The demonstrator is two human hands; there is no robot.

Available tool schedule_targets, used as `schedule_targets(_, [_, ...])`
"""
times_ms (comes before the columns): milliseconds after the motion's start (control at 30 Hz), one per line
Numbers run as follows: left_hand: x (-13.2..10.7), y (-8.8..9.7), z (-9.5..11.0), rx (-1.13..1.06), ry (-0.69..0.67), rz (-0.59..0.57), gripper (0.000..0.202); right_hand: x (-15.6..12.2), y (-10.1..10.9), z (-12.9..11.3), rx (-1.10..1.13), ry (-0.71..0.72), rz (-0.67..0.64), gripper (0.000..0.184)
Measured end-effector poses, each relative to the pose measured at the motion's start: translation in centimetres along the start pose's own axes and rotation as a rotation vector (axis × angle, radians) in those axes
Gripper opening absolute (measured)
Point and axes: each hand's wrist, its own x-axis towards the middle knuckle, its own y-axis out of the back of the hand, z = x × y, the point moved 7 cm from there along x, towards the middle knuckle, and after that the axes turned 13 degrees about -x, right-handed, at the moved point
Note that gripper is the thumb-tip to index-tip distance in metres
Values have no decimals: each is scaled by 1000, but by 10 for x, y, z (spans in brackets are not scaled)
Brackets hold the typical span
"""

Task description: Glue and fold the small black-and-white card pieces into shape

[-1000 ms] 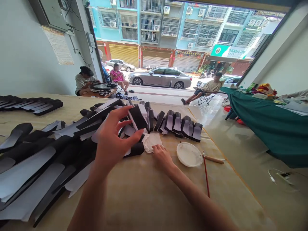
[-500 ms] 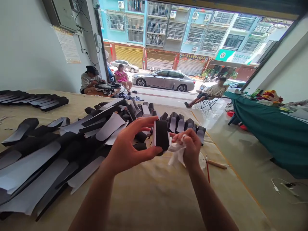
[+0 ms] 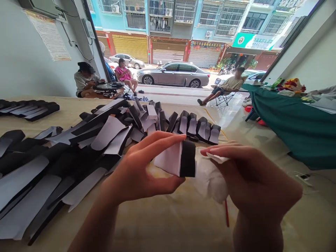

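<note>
- Head view, left hand [image 3: 141, 168]: thumb below and fingers above, pinched together on a folded black-and-white piece [image 3: 170, 159], which sits at the fingertips
- Piece: long axis lies roughly level, running across the view from the left hand toward the right hand; white face on the left, black band upright at the right end; nearer the left hand, held over the table's near half
- Right hand [image 3: 254, 178]: fingers curled shut on a white cloth [image 3: 212, 183], whose bulge hangs just beside the black band; fingertips are close to the band, apparently not touching
- Table [image 3: 162, 225]: a pile of black-and-white pieces [image 3: 78, 150] covers the left side; a row of curved pieces [image 3: 199, 127] stands toward the far edge; a red stick [image 3: 226, 213] shows below the right hand
</note>
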Motion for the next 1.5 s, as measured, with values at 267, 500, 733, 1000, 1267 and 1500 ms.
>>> schedule_targets(267, [1, -4, 3, 52, -27, -7, 63, 1, 1, 4, -61, -6, -7, 17])
schedule_targets(500, [2, -11, 2, 21, -24, -89, 67, 2, -11, 6, -52, -12, -221, 8])
schedule_targets(733, [2, -10, 3, 39, -28, -77, 66, 4, -10, 9, -228, 7, -255, 10])
schedule_targets(1000, [2, -12, 4, 57, -47, -124, 64, 1, -11, 9, -178, -10, -272, 8])
schedule_targets(1267, [2, -14, 5, 59, -63, -143, 59, 4, -11, 11, -233, -108, -360, 9])
schedule_targets(1500, [3, -13, 5, 83, -69, -145, 58, 0, -14, 18, -244, -141, -400, 9])
